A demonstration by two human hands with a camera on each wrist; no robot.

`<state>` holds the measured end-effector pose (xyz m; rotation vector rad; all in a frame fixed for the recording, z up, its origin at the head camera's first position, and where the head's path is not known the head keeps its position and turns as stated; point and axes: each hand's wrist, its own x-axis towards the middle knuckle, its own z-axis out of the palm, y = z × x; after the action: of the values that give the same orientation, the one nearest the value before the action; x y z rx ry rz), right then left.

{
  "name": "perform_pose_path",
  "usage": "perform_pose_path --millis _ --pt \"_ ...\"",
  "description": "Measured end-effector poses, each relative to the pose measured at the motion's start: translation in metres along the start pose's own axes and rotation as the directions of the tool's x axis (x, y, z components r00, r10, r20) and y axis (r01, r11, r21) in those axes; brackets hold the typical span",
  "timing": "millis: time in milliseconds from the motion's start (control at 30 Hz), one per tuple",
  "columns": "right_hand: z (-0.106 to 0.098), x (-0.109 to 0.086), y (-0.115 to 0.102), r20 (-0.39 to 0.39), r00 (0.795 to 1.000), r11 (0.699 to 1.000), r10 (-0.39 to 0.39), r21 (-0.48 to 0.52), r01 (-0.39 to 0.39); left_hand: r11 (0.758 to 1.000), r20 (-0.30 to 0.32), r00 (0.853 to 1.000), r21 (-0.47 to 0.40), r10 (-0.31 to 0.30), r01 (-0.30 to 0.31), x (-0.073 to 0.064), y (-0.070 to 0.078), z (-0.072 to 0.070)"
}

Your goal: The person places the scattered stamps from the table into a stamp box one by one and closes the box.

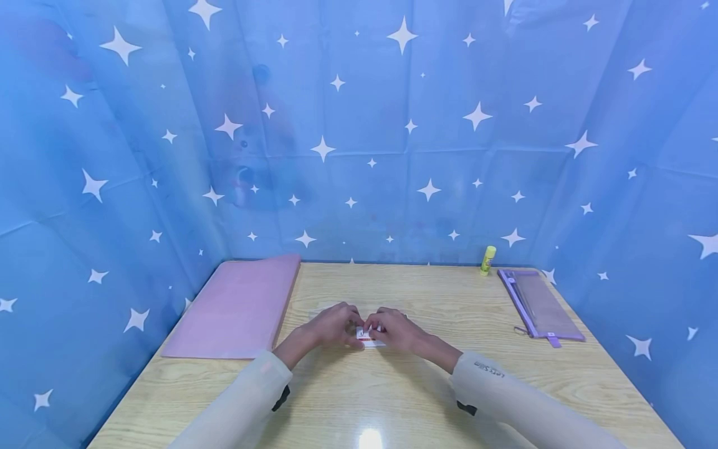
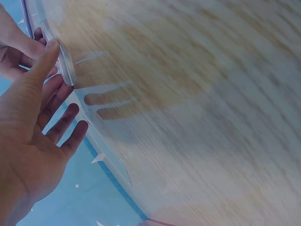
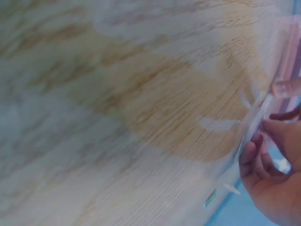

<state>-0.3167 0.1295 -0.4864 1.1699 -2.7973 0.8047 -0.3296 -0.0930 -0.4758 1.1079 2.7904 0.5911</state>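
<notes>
A small flat white packet with red and dark print lies low over the middle of the table, mostly hidden by the hands. My left hand holds its left side; the left wrist view shows the thumb on the packet's edge and the other fingers spread behind. From the other side my right hand pinches it between thumb and fingers, close to the left fingertips. The right wrist view shows the right hand at the packet's thin edge. Clear plastic shows faintly around the hands.
A pink folder lies at the left of the wooden table. At the back right stands a yellow glue stick. Beside it lies a purple mesh zip pouch with slim items inside. A blue star-patterned curtain encloses the table.
</notes>
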Motion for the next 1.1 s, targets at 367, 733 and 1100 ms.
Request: perform_pose_path --millis 367,733,1100 --pt "-0.007 0.0 0.001 -0.015 1.0 0.999 0.023 0.03 -0.023 1.0 0.003 1.0 0.012 -0.009 0.009 0.0 0.001 0.001" --pt "-0.016 -0.002 0.005 -0.02 0.998 0.998 0.055 0.042 -0.055 1.0 -0.007 1.0 0.021 -0.018 0.018 0.0 -0.001 0.003" --pt "-0.029 -0.006 0.016 -0.053 0.997 0.998 0.053 0.029 -0.052 1.0 -0.006 1.0 0.008 -0.014 0.014 0.0 -0.001 0.004"
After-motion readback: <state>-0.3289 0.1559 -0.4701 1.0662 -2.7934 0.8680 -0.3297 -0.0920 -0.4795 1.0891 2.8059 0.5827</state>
